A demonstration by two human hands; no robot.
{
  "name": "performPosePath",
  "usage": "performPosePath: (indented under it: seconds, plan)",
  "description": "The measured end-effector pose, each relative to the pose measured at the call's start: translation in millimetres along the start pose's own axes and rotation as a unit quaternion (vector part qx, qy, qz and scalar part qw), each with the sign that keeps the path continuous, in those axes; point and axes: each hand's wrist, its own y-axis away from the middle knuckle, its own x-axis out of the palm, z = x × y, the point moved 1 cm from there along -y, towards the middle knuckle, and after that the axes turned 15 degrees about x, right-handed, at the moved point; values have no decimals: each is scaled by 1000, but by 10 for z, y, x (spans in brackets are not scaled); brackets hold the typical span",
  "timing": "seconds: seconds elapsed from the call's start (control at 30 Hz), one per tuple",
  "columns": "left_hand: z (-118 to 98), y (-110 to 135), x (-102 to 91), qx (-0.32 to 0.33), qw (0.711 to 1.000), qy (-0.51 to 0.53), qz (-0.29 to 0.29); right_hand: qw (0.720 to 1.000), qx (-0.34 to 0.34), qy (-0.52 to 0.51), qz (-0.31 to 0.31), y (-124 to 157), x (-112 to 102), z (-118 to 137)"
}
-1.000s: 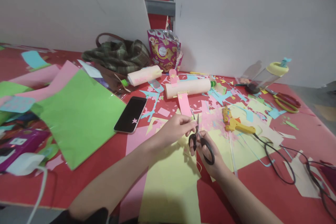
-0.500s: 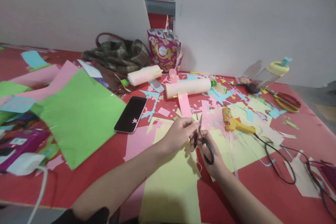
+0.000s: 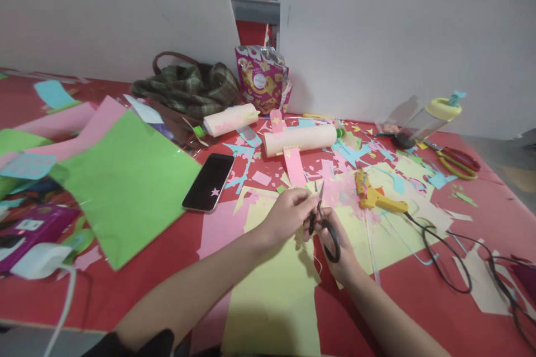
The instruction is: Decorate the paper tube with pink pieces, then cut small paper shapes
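Over the middle of a red table (image 3: 109, 295), a pair of black-handled scissors (image 3: 320, 207) points its tips toward the far edge, blades slightly parted. The right hand (image 3: 340, 248) has its fingers closed about the handle loops, a hold that seems meant to let the blades work. Beside them, the left hand (image 3: 288, 215) brings thumb and forefinger together in a close pinch, presumably to steady something small at the cutting edges; whether a scrap sits there cannot be told. Beneath both hands a yellow sheet (image 3: 272, 301) runs to the table's near edge, overlapping a pink sheet (image 3: 220, 228). Just beyond, a paper-covered tube (image 3: 310, 139) lies on its side, a pink strip (image 3: 294, 166) reaching from it toward the hands. To the left rests a phone (image 3: 205, 178) bearing a pink star (image 3: 215, 192), its dark, flat face perhaps chosen to keep so small a piece in sight. To the right, a yellow glue gun (image 3: 377, 201) lies among scraps, within easy reach, its cord looping toward the right edge. Along the far edge stand a purple snack bag (image 3: 262, 81) and, near the far right corner, a clear bottle (image 3: 433, 122), tilted.
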Motion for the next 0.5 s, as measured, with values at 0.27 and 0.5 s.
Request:
performPosePath:
  seconds: [0.27,0.5]
  plan:
    - [3,10,8,5,1000,5,3,998,-13,50,-20,12,9,54]
    - [4,16,8,7,1000,-3,5,996,-20,79,-30,24,18,65]
